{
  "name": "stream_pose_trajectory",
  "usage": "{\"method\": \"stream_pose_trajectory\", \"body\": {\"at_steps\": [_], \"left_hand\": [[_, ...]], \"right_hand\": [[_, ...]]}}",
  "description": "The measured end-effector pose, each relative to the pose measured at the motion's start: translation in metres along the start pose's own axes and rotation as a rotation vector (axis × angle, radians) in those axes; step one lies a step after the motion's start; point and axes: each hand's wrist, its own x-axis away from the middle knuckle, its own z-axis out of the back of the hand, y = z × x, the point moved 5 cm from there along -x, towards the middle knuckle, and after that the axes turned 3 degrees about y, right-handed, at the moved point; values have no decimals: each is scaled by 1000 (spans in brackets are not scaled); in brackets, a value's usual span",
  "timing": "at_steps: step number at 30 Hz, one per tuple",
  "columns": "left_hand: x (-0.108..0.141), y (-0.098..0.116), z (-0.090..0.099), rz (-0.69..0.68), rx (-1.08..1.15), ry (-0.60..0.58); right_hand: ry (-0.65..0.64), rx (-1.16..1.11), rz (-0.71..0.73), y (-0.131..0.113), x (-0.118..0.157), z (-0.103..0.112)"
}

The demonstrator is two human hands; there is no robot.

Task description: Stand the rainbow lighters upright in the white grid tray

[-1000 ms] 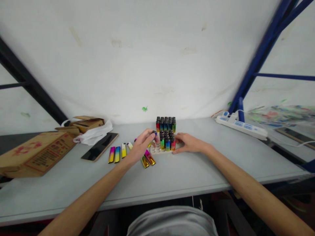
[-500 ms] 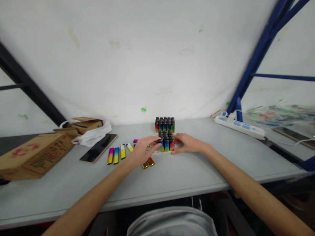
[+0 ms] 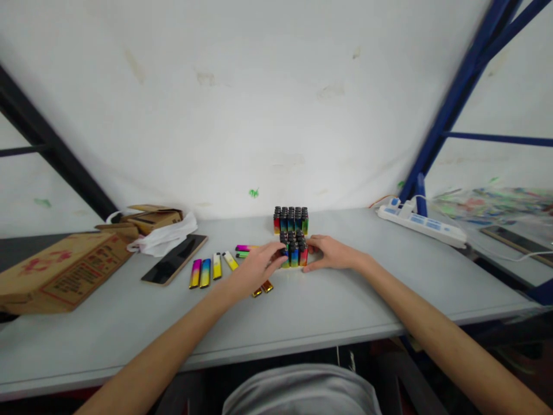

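In the head view, a block of upright lighters (image 3: 294, 257) with black tops stands between my hands, several of them with rainbow-coloured metallic bodies. My left hand (image 3: 254, 268) pinches a lighter (image 3: 286, 261) at the block's front left corner between thumb and fingers. Against the right side rests my right hand (image 3: 329, 252), its thumb near the front and its fingers curled behind, holding the block. Under and beside my left hand lie gold-ended lighters (image 3: 268, 286) and a magenta lighter (image 3: 245, 248), partly covered.
Behind stands a second block of lighters (image 3: 291, 222). Loose lighters (image 3: 204, 273) lie to the left, beside a dark phone (image 3: 175, 259). Farther left are a white plastic bag (image 3: 166, 239) and a cardboard box (image 3: 69, 268). A power strip (image 3: 421, 223) lies right, near a blue frame (image 3: 458, 86).
My left fingers have moved slightly in at the block's left corner, with the lighter now in line with the front row. My right hand stays at the right side. The view has shifted slightly.
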Motion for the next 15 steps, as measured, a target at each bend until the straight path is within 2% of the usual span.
{"method": "stream_pose_trajectory", "body": {"at_steps": [4,7,9,12,15], "left_hand": [[1,0,2,-52,-9,39],[-2,-11,22,-5,-41,114],[-4,-29,37,67,-124,108],[-2,-64,52,130,-294,-5],[3,-95,59,179,-322,-105]], "right_hand": [[7,-5,9,2,0,-1],[-6,-14,-1,3,0,-2],[-11,-19,-11,4,0,-2],[-14,-3,-24,3,0,-1],[-23,14,-27,3,0,0]]}}
